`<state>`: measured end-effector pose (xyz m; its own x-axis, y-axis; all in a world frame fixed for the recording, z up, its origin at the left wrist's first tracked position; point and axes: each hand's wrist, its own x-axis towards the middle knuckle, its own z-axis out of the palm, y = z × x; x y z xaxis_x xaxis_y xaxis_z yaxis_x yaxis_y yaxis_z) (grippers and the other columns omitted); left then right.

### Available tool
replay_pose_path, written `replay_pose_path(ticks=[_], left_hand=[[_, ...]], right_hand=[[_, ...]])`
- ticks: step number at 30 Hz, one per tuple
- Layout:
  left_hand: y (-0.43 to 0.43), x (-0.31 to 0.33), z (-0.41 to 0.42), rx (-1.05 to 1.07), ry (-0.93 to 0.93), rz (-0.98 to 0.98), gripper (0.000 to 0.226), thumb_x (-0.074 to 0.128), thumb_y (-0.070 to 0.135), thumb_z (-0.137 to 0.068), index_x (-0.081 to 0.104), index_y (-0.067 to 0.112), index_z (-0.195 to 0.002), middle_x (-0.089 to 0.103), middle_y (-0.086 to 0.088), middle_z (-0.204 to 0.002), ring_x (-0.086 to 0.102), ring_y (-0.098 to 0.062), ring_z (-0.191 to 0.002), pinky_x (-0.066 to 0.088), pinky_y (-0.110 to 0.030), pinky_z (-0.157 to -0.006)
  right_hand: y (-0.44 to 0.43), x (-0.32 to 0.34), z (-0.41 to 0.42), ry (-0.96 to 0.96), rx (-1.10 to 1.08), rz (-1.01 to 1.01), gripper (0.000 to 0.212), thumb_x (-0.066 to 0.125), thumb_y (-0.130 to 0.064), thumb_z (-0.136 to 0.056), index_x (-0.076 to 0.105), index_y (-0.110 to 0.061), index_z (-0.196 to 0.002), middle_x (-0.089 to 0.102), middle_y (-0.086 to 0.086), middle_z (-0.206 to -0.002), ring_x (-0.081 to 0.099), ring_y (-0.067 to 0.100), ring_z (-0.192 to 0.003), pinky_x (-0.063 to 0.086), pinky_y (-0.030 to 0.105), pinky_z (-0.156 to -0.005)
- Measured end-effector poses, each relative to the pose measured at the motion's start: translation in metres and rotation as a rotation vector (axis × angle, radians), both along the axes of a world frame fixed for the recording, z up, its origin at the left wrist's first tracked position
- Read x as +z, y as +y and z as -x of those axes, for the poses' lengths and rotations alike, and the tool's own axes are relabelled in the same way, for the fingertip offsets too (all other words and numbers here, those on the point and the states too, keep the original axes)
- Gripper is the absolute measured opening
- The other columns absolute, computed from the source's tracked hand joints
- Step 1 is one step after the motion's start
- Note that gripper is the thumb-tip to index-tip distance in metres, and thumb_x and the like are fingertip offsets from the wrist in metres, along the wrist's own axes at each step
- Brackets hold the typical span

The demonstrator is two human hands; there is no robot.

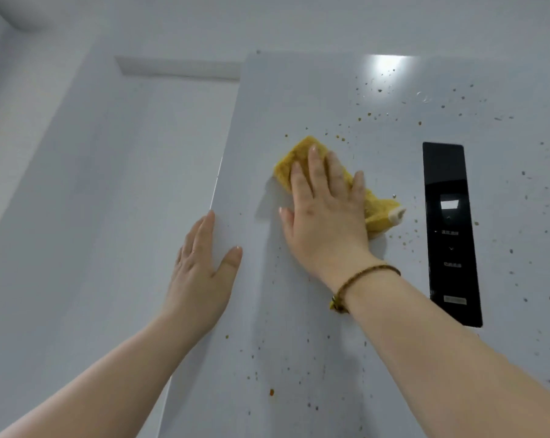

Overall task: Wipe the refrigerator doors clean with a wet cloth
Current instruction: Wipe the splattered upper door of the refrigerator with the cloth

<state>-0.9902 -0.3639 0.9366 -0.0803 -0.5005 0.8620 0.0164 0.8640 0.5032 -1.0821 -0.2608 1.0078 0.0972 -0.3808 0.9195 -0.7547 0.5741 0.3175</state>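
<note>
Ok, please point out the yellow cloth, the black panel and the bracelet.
yellow cloth (379, 210): head view, its bare right end.
black panel (452, 235): head view, its middle.
bracelet (362, 273): head view, cord across wrist.

head view tilts up, close to refrigerator door (299, 279).

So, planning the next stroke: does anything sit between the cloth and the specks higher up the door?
Nothing visible does. Only bare door lies between the cloth under the right hand and the upper specks; the black panel sits further right.
</note>
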Motion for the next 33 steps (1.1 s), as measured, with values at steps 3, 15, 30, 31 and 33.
replay_pose_path(ticks=[3,15,30,31,33], left_hand=[[0.002,-0.006,0.004,-0.058,0.093,-0.011,0.061,0.040,0.030,-0.094,0.008,0.028,-0.145,0.013,0.012,-0.153,0.010,-0.006,-0.140,0.009,-0.022,-0.110],[0.000,-0.009,0.005,-0.087,0.152,0.002,0.057,0.041,0.032,-0.092,0.017,0.032,-0.143,0.022,0.013,-0.149,0.017,-0.004,-0.138,0.013,-0.022,-0.109],[-0.014,-0.012,0.003,-0.249,0.229,-0.029,0.053,0.047,0.024,-0.090,0.025,0.038,-0.136,0.028,0.044,-0.101,0.029,0.010,-0.111,0.018,-0.010,-0.090],[-0.016,-0.013,0.005,-0.240,0.231,-0.023,0.053,0.047,0.026,-0.090,0.024,0.040,-0.135,0.028,0.044,-0.102,0.028,0.011,-0.111,0.018,-0.010,-0.090],[-0.017,-0.015,0.007,-0.209,0.227,0.007,0.047,0.045,0.035,-0.090,0.025,0.044,-0.132,0.028,0.043,-0.107,0.027,0.012,-0.113,0.019,-0.011,-0.092]], right_hand=[[0.015,-0.012,-0.003,0.056,0.064,-0.224,0.054,0.020,-0.019,-0.099,-0.004,-0.022,-0.147,-0.019,-0.001,-0.154,-0.017,0.019,-0.141,0.000,0.040,-0.115],[0.003,0.093,-0.008,0.069,0.105,0.127,0.040,0.043,-0.021,-0.094,0.042,-0.019,-0.133,0.034,0.001,-0.144,0.024,0.023,-0.134,0.029,0.039,-0.103],[-0.027,0.132,-0.028,0.159,0.142,0.103,0.045,0.034,-0.003,-0.091,0.046,-0.019,-0.131,0.037,0.003,-0.142,0.031,0.026,-0.129,0.036,0.038,-0.096],[-0.032,0.126,-0.030,0.175,0.175,0.088,0.045,0.035,-0.003,-0.089,0.048,-0.018,-0.130,0.039,0.004,-0.141,0.033,0.027,-0.129,0.036,0.038,-0.096],[-0.044,0.097,-0.029,0.406,0.283,-0.053,0.046,0.039,-0.002,-0.081,0.059,-0.017,-0.119,0.052,0.008,-0.132,0.046,0.031,-0.121,0.043,0.040,-0.093]])
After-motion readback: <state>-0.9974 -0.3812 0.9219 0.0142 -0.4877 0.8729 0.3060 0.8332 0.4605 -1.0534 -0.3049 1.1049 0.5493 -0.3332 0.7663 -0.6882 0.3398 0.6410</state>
